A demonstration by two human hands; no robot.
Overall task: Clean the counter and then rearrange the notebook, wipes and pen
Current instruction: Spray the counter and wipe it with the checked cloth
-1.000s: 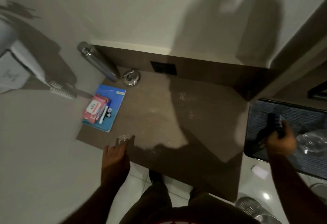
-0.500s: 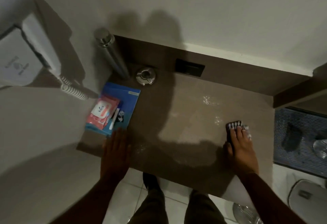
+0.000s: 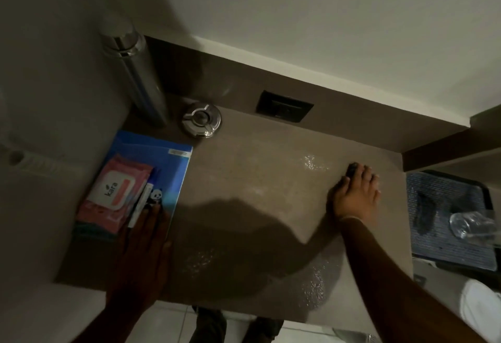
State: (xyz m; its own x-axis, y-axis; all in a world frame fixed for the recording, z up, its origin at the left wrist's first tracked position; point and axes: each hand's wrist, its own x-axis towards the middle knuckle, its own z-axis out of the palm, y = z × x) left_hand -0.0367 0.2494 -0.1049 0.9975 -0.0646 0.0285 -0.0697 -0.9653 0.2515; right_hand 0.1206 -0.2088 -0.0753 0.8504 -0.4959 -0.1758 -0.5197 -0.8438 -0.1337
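A blue notebook (image 3: pixel 170 169) lies at the left end of the brown counter (image 3: pixel 257 207). On it rest a pink pack of wipes (image 3: pixel 113 193) and a white pen (image 3: pixel 142 204) with a panda sticker beside it. My left hand (image 3: pixel 143 242) lies flat, fingers spread, over the notebook's near corner and touches the pen's end. My right hand (image 3: pixel 356 196) presses a dark cloth (image 3: pixel 352 170) flat against the counter's right part; only the cloth's tip shows past my fingertips. Wet streaks glisten on the counter.
A steel flask (image 3: pixel 135 77) stands at the back left corner beside a round metal ashtray (image 3: pixel 202 123). A black socket plate (image 3: pixel 284 109) sits in the back wall. To the right a dark tray (image 3: pixel 447 234) holds a clear glass (image 3: pixel 471 224).
My right hand brought the dark cloth from the tray onto the counter and pushed it further back. My left hand slid from the counter's front edge onto the notebook.
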